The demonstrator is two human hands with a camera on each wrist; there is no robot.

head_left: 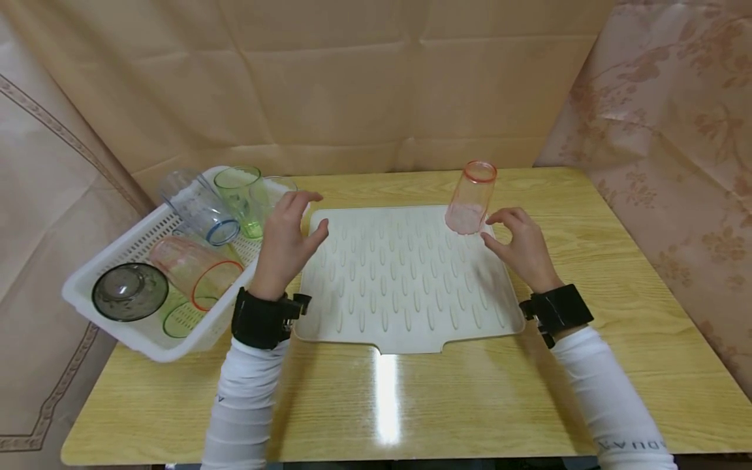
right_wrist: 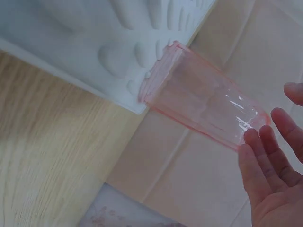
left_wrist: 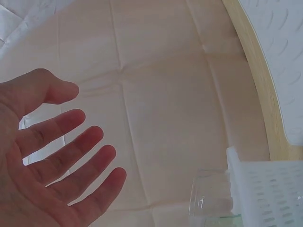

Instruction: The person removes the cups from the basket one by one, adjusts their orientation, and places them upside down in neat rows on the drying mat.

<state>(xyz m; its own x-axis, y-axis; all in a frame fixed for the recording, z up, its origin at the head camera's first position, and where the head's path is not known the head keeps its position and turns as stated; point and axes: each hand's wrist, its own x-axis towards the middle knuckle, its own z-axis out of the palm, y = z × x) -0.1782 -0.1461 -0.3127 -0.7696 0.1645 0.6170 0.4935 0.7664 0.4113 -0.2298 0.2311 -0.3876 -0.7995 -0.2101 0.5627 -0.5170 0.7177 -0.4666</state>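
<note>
A pink see-through tumbler (head_left: 469, 199) stands mouth down on the far right corner of a white ribbed drying mat (head_left: 405, 274). Just right of the tumbler is my right hand (head_left: 519, 245), its thumb and fingers spread apart and holding nothing. In the right wrist view those fingers (right_wrist: 267, 156) overlap the tumbler's narrow end; contact cannot be told. My left hand (head_left: 288, 241) hovers between the mat and a white basket (head_left: 226, 320), fingers apart with nothing in them. The left wrist view shows its thumb and fingers (left_wrist: 71, 161) loosely spread.
Inside the basket lie a blue-rimmed tumbler (head_left: 200, 205), a green tumbler (head_left: 237, 189), another pink tumbler (head_left: 190, 264), a dark grey tumbler (head_left: 129, 292) and others. The wooden table (head_left: 487, 405) extends in front of the mat. A beige cloth (head_left: 352, 85) hangs behind it.
</note>
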